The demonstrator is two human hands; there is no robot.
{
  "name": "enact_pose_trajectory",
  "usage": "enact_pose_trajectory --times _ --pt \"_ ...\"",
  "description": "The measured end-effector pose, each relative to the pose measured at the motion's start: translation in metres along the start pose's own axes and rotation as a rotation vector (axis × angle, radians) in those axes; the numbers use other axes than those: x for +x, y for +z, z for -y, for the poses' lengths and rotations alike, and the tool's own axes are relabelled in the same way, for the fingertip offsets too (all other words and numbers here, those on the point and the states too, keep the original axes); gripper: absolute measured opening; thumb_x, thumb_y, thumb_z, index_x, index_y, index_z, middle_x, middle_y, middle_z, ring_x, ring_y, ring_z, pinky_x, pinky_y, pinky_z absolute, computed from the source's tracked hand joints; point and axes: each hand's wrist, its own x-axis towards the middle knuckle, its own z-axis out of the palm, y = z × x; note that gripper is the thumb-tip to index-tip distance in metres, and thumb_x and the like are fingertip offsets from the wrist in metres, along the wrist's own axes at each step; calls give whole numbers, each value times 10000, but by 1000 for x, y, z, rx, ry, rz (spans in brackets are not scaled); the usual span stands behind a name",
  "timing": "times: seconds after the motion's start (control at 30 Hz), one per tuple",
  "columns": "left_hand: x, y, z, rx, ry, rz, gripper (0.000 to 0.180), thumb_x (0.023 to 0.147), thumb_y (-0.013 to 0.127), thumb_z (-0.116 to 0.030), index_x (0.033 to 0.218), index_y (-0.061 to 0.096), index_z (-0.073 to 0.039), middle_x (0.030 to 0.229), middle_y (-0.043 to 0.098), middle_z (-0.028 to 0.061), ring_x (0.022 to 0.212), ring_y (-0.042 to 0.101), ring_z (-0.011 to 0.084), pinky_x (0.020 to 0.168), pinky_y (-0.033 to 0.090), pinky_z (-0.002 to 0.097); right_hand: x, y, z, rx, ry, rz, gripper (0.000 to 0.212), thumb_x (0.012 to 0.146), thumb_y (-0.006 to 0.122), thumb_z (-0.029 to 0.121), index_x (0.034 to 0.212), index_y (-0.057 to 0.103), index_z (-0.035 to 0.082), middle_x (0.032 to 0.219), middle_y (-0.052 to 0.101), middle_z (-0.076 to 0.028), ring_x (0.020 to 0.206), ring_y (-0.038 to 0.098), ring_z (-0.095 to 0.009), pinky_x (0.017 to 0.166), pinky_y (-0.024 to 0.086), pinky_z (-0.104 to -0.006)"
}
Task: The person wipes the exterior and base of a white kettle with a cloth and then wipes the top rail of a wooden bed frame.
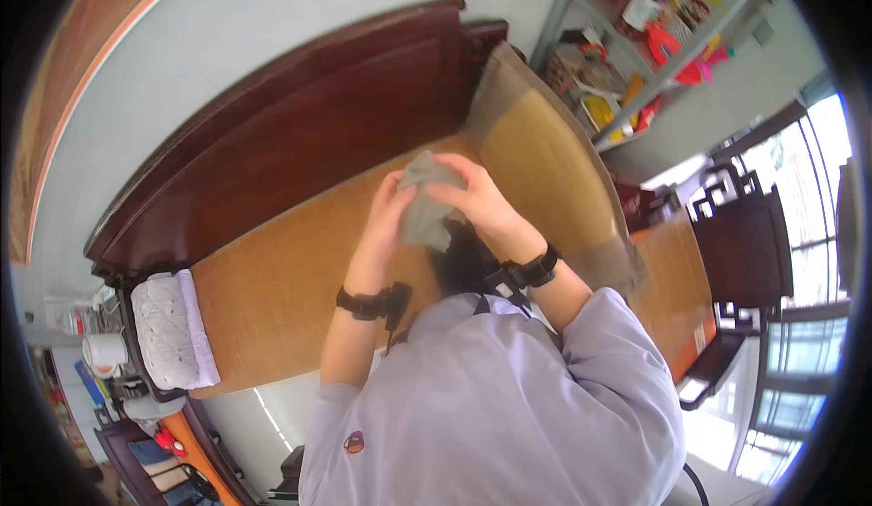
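A crumpled grey-green cloth (422, 223) is held up in front of me between both hands, above the wooden seat. My left hand (388, 215) grips its left side, with the thumb lying along the fabric. On the other side, my right hand (479, 202) is closed round the upper right part, its thumb across the front. Just below the cloth, a black soft-looking item (459, 261) partly shows; its kind is unclear, and whether it touches the cloth I cannot tell. Black bands circle both my wrists.
A long wooden bench with a tan mat (272, 297) and dark backrest (300, 133) lies ahead. A folded quilted white pad (163, 333) rests at its left end, a tan panel (545, 161) at its right. Farther right are a loaded shelf (636, 52) and a dark chair (745, 247).
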Motion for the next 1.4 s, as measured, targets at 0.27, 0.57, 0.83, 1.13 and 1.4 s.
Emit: enact_pose_trajectory --times 0.27,0.57,0.83,1.13,1.4 --pt "-25 20 40 160 -161 88 167 874 560 -225 967 539 -88 873 563 -6 783 511 74 681 412 208 -91 -53 -6 -126 142 -204 338 790 645 124 1081 569 -29 960 619 -67 872 566 -116 776 456 -253" --pt "-31 76 71 278 -235 164 162 898 509 -240 982 534 -104 774 546 -43 618 487 22 519 363 174 -151 -104 -12 -259 146 -390 291 792 642 127 1030 586 -31 877 618 -36 790 557 -89 712 457 -229" --pt "-29 132 121 275 -242 147 143 895 512 -228 957 552 -106 761 531 -61 601 444 18 527 338 161 -185 -155 -21 -149 242 -487 305 800 639 161 1042 582 -17 844 604 -10 718 531 -56 606 430 -194" --pt "-23 199 136 227 -194 89 138 896 507 -221 950 551 -103 762 540 -49 621 467 17 538 357 165 -201 -214 0 -179 161 -434 311 802 638 170 1058 575 6 854 602 -2 700 537 -55 582 438 -199" --pt "-11 246 137 150 -194 231 130 916 473 -164 989 513 -65 830 567 -2 746 538 66 652 431 197 -217 -231 30 -52 186 -578 295 809 636 178 1065 575 45 878 596 12 747 530 -51 602 432 -202"
